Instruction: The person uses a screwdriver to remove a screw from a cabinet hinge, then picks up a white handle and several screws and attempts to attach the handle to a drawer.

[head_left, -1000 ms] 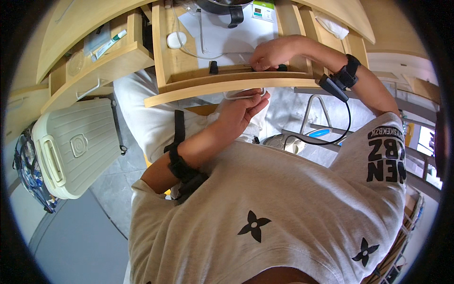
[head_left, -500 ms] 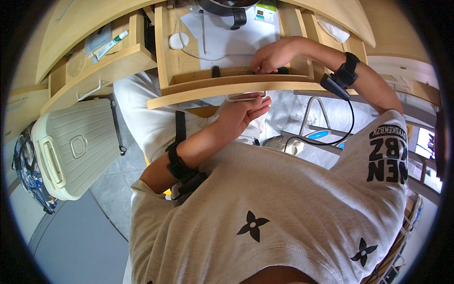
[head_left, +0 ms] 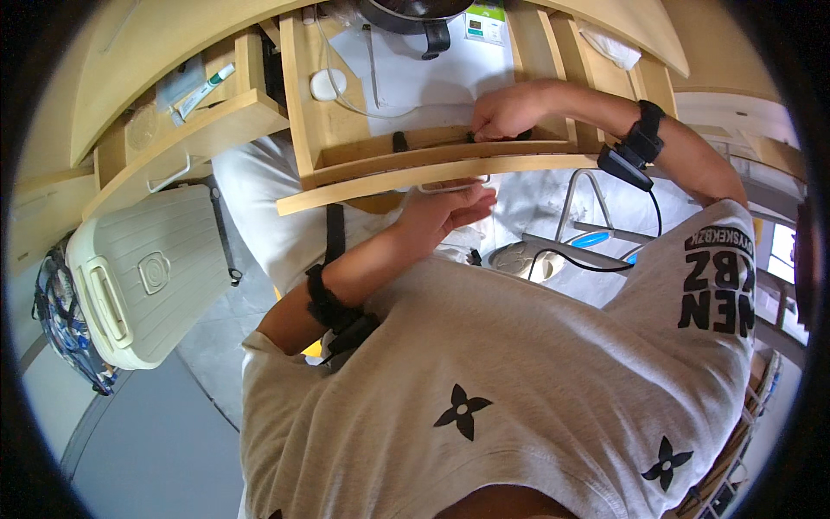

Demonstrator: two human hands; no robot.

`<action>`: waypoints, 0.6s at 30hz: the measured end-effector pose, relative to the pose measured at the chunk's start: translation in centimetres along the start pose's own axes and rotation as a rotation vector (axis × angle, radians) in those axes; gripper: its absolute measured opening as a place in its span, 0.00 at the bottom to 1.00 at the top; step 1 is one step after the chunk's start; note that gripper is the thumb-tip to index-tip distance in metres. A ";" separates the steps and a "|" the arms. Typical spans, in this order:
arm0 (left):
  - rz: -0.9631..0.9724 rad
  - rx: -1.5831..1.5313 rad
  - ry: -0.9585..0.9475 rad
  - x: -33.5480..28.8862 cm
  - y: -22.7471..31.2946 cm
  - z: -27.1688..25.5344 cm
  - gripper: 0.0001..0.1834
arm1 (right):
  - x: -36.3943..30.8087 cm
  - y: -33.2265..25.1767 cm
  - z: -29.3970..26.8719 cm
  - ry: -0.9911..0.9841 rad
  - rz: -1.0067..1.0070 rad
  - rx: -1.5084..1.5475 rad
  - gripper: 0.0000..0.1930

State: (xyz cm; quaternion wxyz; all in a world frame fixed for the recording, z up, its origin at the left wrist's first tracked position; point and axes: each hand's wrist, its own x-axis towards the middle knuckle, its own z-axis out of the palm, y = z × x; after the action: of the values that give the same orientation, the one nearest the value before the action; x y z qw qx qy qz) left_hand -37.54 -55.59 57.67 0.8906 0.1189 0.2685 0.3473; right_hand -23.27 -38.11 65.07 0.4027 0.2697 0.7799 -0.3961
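Inside the pulled-out wooden drawer (head_left: 372,206), my right hand (head_left: 510,112) is low behind the front panel. Its fingers are bent and pressed together around something dark, mostly hidden by the hand. Beside it on the drawer floor lies a small black object (head_left: 399,141). Just outside the drawer front, my left hand (head_left: 437,216) touches the pale drawer handle (head_left: 428,186), fingers stretched out to the right. A round white disc (head_left: 328,85) with a cable lies in the drawer's left part, next to white paper (head_left: 432,78).
A dark pan (head_left: 415,17) with a black handle sits at the drawer's back, beside a green-and-white box (head_left: 484,24). Another open drawer (head_left: 199,134) on the left holds a toothpaste-like tube (head_left: 203,91). A pale suitcase (head_left: 156,277) stands below it. Metal steps (head_left: 562,246) are at right.
The view has shifted slightly. My right hand remains low in the drawer with its fingers drawn closer together. My left hand stays at the handle.
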 end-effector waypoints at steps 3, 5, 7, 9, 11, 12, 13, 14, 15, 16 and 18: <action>-0.205 0.040 -0.062 -2.1 1.1 -3.6 0.20 | -0.9 0.5 0.7 0.130 -0.014 -0.076 0.20; -0.265 0.618 -0.140 -5.1 2.9 -5.7 0.18 | -3.5 -2.1 0.0 0.266 -0.058 -0.097 0.24; -0.155 1.131 -0.240 -10.3 7.9 -3.9 0.18 | -5.4 -2.7 0.5 0.204 -0.050 0.137 0.27; -0.120 0.893 -0.030 -16.1 12.2 -0.5 0.16 | -7.6 -4.3 2.0 0.301 -0.105 0.002 0.34; -0.037 1.058 0.043 -18.6 17.1 2.3 0.15 | -6.7 -4.6 4.5 0.325 0.035 -0.051 0.36; 0.030 1.151 0.095 -19.3 18.9 2.6 0.15 | -6.2 -4.8 5.7 0.423 0.067 -0.035 0.35; 0.095 1.244 0.145 -19.5 20.6 2.8 0.14 | -5.9 -5.1 6.7 0.522 0.101 -0.014 0.33; 0.224 1.301 0.217 -19.4 21.9 2.9 0.13 | -6.2 -5.2 7.1 0.536 0.089 -0.009 0.33; 0.219 1.317 0.226 -19.5 23.0 2.4 0.13 | -6.4 -5.5 7.6 0.625 0.034 -0.005 0.30; 0.277 1.434 0.306 -19.6 24.3 1.7 0.13 | -6.6 -6.0 7.9 0.716 -0.017 0.003 0.27; 0.359 1.616 0.313 -18.9 26.8 0.1 0.11 | -6.8 -7.2 8.9 0.711 0.019 0.050 0.26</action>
State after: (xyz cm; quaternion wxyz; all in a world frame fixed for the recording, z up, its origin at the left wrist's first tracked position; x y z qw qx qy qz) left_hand -63.95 -48.84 75.92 0.4152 0.7112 0.5319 0.1972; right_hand -21.30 -50.10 70.48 0.1033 0.4076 0.8589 -0.2925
